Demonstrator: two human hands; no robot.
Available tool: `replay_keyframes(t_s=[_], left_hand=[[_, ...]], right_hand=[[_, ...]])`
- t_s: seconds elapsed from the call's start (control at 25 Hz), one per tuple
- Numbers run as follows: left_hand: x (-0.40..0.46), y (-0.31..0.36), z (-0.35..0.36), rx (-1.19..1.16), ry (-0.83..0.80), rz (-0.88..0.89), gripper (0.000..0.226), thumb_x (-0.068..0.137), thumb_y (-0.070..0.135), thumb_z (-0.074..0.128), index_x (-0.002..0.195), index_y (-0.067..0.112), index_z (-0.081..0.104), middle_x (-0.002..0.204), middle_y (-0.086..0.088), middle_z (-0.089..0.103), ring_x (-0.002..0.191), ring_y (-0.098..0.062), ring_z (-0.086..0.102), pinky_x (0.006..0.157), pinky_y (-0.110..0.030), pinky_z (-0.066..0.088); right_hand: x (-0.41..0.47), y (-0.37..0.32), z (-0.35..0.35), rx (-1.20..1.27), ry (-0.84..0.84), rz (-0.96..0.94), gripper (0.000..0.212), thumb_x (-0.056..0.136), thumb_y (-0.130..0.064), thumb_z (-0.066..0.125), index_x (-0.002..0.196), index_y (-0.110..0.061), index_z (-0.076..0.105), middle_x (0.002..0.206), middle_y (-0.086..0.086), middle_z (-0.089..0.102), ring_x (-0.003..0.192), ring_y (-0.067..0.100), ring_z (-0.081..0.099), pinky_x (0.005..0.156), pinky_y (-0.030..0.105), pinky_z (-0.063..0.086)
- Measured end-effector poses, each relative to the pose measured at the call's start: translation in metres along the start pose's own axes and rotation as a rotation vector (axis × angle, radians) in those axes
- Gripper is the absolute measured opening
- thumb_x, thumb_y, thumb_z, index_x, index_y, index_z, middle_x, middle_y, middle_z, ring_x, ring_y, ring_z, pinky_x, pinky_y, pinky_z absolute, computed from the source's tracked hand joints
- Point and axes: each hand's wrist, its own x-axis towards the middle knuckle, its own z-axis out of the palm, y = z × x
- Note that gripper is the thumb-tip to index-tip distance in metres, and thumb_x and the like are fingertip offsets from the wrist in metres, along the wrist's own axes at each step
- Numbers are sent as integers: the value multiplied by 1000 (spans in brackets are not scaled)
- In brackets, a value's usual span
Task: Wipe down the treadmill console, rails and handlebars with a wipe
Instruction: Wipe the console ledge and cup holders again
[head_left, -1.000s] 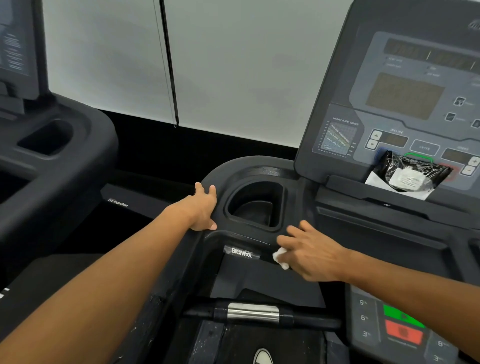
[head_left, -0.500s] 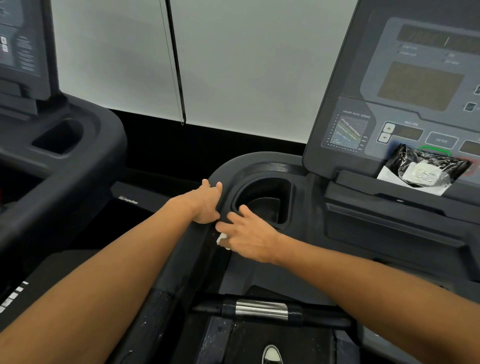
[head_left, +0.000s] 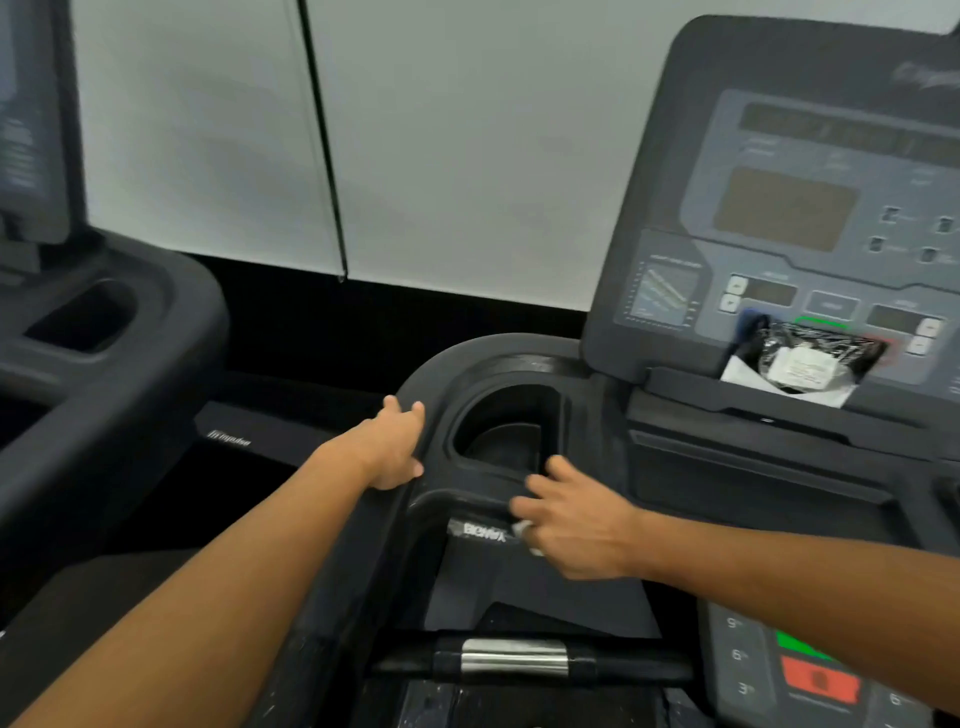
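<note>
A second black treadmill (head_left: 104, 332) stands at the far left, with a recessed cup holder (head_left: 83, 317) (only part of its display shows). Pale grey wall panels (head_left: 441, 145) fill the far side, split by a thin dark vertical seam (head_left: 324, 150).

Two hands (head_left: 389, 447) are in view, one small white wipe (head_left: 524, 530), two treadmill consoles (head_left: 810, 208), one on each machine, two cup wells (head_left: 506, 431), one black plastic packet (head_left: 810, 358), one chrome-banded handlebar (head_left: 514, 657), and what seems one red button (head_left: 821, 678).
</note>
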Motion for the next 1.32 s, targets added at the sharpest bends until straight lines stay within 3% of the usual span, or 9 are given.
replay_keyframes(t_s=[0.2,0.36,0.44,0.6,0.76,0.96,1.04,1.16,1.32], left_hand=[[-8,-2,-8,25,12,6,82,101,24,55,160,16,-1,164,-22,-3,150,-38,19,118,-43,29],[-13,0,-14,-14,23,26,73,101,8,42,160,14,0,164,-23,-3,152,-36,12,119,-40,24],[-15,-1,-16,-35,46,32,69,101,6,38,160,15,4,165,-21,2,152,-34,9,120,-40,21],[-15,2,-20,-62,61,58,64,101,3,33,160,13,10,164,-20,11,153,-33,7,121,-40,17],[-15,2,-20,-68,43,44,61,101,4,31,159,12,16,163,-22,14,151,-36,14,119,-42,21],[-11,5,-20,-47,8,10,56,100,13,38,155,9,26,156,-21,29,143,-36,32,114,-43,32],[-9,7,-20,4,-7,-5,57,101,24,46,153,8,28,153,-21,31,138,-36,38,111,-42,37],[-12,19,-22,22,77,38,53,100,30,52,146,8,38,155,-19,27,137,-36,40,111,-43,38],[-13,40,-17,-12,212,158,53,101,18,47,151,10,33,155,-16,32,143,-32,34,114,-39,31]], right_hand=[[90,-21,-23,237,145,117,17,76,-27,72,91,-33,75,102,-1,56,87,24,51,78,45,35],[94,-19,-12,824,301,632,32,89,-15,63,106,-41,74,93,-8,53,87,16,56,79,42,36],[99,-19,-12,813,286,730,34,96,-16,58,116,-41,69,94,-7,53,88,15,56,85,40,36],[121,-57,-21,784,238,872,39,88,-8,59,121,-30,63,109,-3,54,101,20,56,92,41,35],[115,-105,-27,929,286,845,30,85,-5,52,107,-21,64,106,0,60,99,22,57,90,40,39],[73,-111,-28,1197,154,645,13,83,-10,55,84,-13,67,94,11,64,94,31,63,84,41,53],[75,-89,-31,1188,224,737,18,88,-13,54,95,-14,70,99,10,65,96,28,63,85,43,53],[87,-48,-35,1054,366,843,25,91,-17,56,115,-19,60,110,5,63,100,27,62,85,45,52],[80,-15,-27,566,168,809,24,88,-15,60,112,-12,60,111,9,60,104,32,56,88,46,41]])
